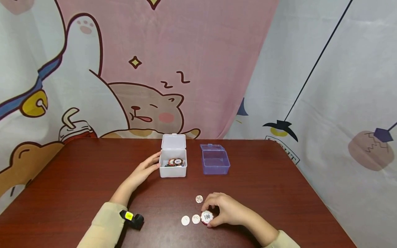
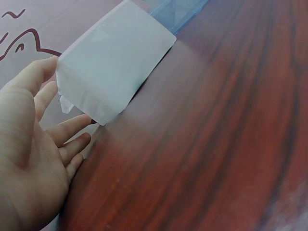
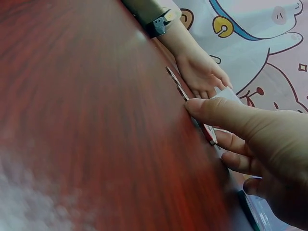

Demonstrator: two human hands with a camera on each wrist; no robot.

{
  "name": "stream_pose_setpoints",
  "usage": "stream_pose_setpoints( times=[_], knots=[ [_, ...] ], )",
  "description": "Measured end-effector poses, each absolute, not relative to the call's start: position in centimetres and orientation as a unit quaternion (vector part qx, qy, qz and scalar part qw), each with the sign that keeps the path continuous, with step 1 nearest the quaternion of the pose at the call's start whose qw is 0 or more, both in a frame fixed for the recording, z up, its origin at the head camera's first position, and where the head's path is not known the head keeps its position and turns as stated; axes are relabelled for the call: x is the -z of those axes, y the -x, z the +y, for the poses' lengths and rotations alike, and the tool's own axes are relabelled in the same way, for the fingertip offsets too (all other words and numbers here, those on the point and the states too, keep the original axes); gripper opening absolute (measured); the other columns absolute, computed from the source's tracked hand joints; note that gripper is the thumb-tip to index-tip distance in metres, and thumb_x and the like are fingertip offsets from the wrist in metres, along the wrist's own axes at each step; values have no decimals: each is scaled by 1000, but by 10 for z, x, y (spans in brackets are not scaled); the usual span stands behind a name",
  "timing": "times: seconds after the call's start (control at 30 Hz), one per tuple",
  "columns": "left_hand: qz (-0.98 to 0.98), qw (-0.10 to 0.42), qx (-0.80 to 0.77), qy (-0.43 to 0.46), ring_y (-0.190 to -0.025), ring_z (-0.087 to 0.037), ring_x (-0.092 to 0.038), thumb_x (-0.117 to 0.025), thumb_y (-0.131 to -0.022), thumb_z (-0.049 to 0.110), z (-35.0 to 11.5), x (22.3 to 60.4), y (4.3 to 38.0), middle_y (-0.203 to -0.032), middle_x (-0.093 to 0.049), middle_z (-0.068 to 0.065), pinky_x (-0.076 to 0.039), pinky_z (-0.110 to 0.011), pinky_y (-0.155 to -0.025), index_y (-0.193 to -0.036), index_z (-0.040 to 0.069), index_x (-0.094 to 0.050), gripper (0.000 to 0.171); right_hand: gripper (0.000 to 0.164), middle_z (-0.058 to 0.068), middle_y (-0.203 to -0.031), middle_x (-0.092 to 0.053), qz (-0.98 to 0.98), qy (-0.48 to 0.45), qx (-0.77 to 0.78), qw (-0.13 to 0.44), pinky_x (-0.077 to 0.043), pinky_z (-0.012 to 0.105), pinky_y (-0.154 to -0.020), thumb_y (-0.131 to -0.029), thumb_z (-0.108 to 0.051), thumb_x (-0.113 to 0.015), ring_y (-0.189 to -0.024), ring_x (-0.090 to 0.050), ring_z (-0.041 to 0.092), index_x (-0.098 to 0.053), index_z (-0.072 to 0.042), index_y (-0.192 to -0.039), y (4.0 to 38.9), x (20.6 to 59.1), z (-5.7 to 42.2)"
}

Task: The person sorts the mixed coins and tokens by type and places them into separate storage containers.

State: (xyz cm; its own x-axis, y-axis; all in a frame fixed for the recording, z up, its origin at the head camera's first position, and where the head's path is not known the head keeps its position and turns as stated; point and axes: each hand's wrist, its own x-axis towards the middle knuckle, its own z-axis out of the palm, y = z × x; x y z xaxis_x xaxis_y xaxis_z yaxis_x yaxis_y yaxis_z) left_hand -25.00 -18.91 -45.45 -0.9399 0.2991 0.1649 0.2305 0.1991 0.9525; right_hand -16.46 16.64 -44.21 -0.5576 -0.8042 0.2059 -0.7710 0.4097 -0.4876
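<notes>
My right hand (image 1: 227, 210) pinches a white poker chip (image 1: 206, 217) marked 100 between thumb and fingers, low over the table. A red edge of the chip shows in the right wrist view, partly hidden by the thumb. Two silvery coins (image 1: 195, 219) (image 1: 185, 220) lie in a row just left of it, and another coin (image 1: 199, 199) lies farther back. My left hand (image 1: 144, 174) rests its fingertips against the left side of a white box (image 1: 173, 172), fingers extended. Inside the box, whose lid stands up, lie several poker chips (image 1: 177, 162).
A clear blue-purple box (image 1: 216, 169) with its lid raised stands right of the white box. Both boxes are toward the back of the brown wooden table (image 1: 263, 179). Behind the table hangs a cartoon-printed curtain (image 1: 217, 69).
</notes>
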Motion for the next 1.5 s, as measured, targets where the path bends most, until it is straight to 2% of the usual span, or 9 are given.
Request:
stream_pose_setpoints(
  times=[0.33,0.6,1.0,1.3,1.5],
  knots=[
    [774,29,-608,-174,-131,-36,-38,-54,-99,19,-189,454,251,-142,-43,-22,-25,-56,-105,-149,12,-35,54,38,-16,-97,-61,830,464,309,-12,-45,24,-82,-64,-18,-85,-95,-54,3,-68,-20,-98,168,443,160],
    [772,25,-610,-176,-130,-36,-38,-54,-99,18,-191,455,250,-141,-44,-23,-25,-56,-104,-149,11,-35,54,36,-14,-96,-61,827,442,342,-51,-45,25,-79,-65,-12,-81,-94,-54,6,-70,-19,-99,179,442,153],
    [775,26,-607,-173,-131,-35,-37,-54,-99,20,-190,456,249,-142,-43,-21,-26,-56,-104,-149,13,-35,54,36,-14,-96,-62,840,396,366,-66,-45,28,-79,-65,-14,-83,-94,-54,9,-72,-11,-99,195,427,134],
    [778,25,-604,-172,-131,-36,-38,-54,-99,19,-188,457,250,-142,-43,-22,-26,-57,-104,-149,13,-35,54,37,-10,-95,-62,829,402,377,-97,-46,27,-77,-64,-11,-82,-91,-56,9,-72,-7,-100,214,417,118],
    [773,22,-609,-177,-130,-38,-39,-54,-99,19,-189,456,249,-141,-43,-24,-26,-57,-104,-149,12,-35,54,36,-9,-93,-62,835,392,372,-110,-46,28,-77,-63,-12,-82,-91,-56,10,-73,-11,-98,223,406,105]
  ],
)
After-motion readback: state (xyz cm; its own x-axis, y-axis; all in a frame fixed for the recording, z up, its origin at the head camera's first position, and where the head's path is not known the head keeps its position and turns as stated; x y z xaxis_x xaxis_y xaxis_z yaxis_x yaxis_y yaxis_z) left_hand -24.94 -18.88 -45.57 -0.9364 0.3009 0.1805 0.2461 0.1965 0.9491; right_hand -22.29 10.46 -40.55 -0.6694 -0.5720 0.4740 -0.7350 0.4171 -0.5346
